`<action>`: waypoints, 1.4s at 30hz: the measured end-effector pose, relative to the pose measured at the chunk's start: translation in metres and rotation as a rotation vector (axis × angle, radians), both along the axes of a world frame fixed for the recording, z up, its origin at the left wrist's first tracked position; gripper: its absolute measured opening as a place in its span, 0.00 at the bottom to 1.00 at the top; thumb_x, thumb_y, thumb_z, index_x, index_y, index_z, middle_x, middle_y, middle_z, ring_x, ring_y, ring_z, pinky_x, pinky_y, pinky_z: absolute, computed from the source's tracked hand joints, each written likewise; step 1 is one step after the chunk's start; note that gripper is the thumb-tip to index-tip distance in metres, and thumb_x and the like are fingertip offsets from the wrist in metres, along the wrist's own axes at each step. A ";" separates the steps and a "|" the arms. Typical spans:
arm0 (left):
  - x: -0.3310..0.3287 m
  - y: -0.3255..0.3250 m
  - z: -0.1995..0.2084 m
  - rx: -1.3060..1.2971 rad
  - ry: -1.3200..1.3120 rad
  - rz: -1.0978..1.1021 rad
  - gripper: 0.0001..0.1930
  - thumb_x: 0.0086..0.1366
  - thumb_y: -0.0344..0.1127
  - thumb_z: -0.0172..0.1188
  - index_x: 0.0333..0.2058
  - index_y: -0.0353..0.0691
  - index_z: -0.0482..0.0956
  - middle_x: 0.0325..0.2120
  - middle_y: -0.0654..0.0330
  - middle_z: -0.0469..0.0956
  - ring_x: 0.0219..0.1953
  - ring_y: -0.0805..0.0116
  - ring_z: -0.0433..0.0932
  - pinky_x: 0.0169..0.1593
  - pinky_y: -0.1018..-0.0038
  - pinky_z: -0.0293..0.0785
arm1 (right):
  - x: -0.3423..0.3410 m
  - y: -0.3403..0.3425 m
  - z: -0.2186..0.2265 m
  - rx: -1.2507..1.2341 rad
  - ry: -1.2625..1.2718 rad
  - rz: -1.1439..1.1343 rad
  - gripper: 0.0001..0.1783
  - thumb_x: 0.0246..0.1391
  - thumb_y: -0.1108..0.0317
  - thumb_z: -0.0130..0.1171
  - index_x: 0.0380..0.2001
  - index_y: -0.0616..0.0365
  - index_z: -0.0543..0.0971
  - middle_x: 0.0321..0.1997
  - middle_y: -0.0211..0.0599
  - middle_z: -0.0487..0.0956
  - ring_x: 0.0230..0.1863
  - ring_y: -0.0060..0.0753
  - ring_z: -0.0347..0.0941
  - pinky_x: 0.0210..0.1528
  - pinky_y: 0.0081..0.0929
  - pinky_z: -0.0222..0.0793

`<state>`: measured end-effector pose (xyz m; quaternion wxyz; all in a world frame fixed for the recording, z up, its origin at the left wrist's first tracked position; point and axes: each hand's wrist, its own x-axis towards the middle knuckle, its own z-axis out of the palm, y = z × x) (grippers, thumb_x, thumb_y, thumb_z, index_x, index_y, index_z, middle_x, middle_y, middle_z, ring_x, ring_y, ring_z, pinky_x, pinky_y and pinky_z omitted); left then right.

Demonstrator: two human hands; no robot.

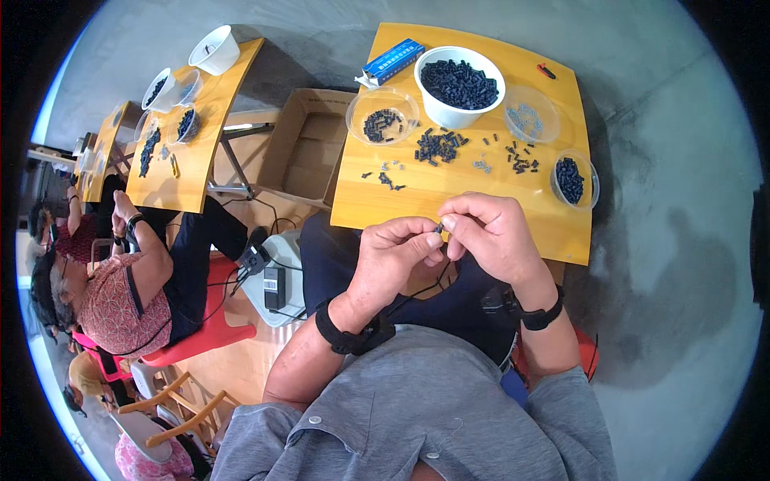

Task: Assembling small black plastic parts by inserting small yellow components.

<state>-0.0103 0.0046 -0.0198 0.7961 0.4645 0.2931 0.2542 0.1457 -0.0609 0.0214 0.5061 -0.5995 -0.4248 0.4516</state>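
My left hand [393, 256] and my right hand [491, 236] meet over the near edge of a small wooden table [553, 232]. Together their fingertips pinch one tiny dark part [439, 228]. On the table lies a loose pile of small black parts [439, 145]. Behind it stands a white bowl [459, 80] full of the same black parts. A clear dish [383, 119] at the left holds several black parts. Another clear dish [530, 116] holds small grey parts. At the right edge a small clear cup [573, 179] is filled with black parts.
A blue box [393, 61] lies at the table's far left corner, with a small red thing [546, 70] at the far right. An open cardboard box [309, 148] sits on the floor to the left. A person in a patterned top [112, 297] sits at a neighbouring table [188, 160].
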 end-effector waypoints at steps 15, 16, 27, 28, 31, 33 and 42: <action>0.006 0.000 0.000 -0.083 -0.042 -0.007 0.05 0.61 0.25 0.56 0.36 0.34 0.78 0.25 0.62 0.79 0.26 0.77 0.76 0.32 0.82 0.74 | -0.004 -0.002 -0.002 0.176 -0.171 -0.066 0.02 0.49 0.80 0.54 0.26 0.65 0.75 0.20 0.36 0.73 0.19 0.24 0.71 0.21 0.21 0.65; 0.006 0.000 0.000 -0.082 -0.042 -0.005 0.05 0.61 0.25 0.56 0.36 0.34 0.78 0.25 0.62 0.79 0.26 0.77 0.76 0.32 0.82 0.74 | -0.004 -0.001 -0.003 0.176 -0.171 -0.065 0.02 0.49 0.80 0.54 0.26 0.65 0.75 0.20 0.36 0.73 0.19 0.24 0.71 0.21 0.21 0.65; 0.005 0.002 0.000 -0.031 0.034 0.010 0.04 0.62 0.26 0.56 0.33 0.33 0.79 0.23 0.63 0.78 0.26 0.78 0.75 0.31 0.83 0.73 | -0.017 0.001 -0.013 0.288 -0.456 -0.141 0.02 0.46 0.79 0.56 0.26 0.64 0.74 0.22 0.42 0.72 0.24 0.41 0.71 0.26 0.30 0.67; 0.006 0.002 -0.001 -0.032 0.033 0.013 0.04 0.62 0.26 0.56 0.33 0.33 0.79 0.23 0.63 0.78 0.26 0.78 0.75 0.31 0.83 0.73 | -0.019 0.001 -0.016 0.288 -0.456 -0.139 0.02 0.46 0.79 0.56 0.26 0.64 0.74 0.22 0.42 0.72 0.24 0.41 0.71 0.26 0.30 0.67; 0.008 0.001 -0.001 -0.077 0.021 0.017 0.04 0.61 0.25 0.56 0.32 0.32 0.79 0.23 0.63 0.78 0.26 0.80 0.75 0.32 0.84 0.72 | -0.021 -0.003 -0.022 0.305 -0.480 -0.188 0.03 0.47 0.79 0.56 0.27 0.64 0.74 0.22 0.42 0.73 0.24 0.39 0.71 0.26 0.29 0.67; 0.007 0.003 0.001 -0.119 0.057 -0.019 0.04 0.61 0.25 0.56 0.32 0.31 0.79 0.24 0.62 0.78 0.27 0.80 0.75 0.32 0.84 0.73 | -0.021 -0.005 -0.025 0.280 -0.346 -0.193 0.02 0.47 0.79 0.56 0.28 0.65 0.74 0.23 0.41 0.73 0.24 0.37 0.72 0.26 0.28 0.67; 0.008 0.011 0.006 -0.047 0.208 -0.109 0.06 0.61 0.29 0.58 0.34 0.34 0.79 0.27 0.62 0.80 0.27 0.80 0.77 0.27 0.86 0.71 | -0.011 -0.003 -0.030 0.247 -0.385 -0.090 0.02 0.48 0.79 0.55 0.28 0.66 0.75 0.23 0.41 0.75 0.25 0.35 0.72 0.27 0.26 0.67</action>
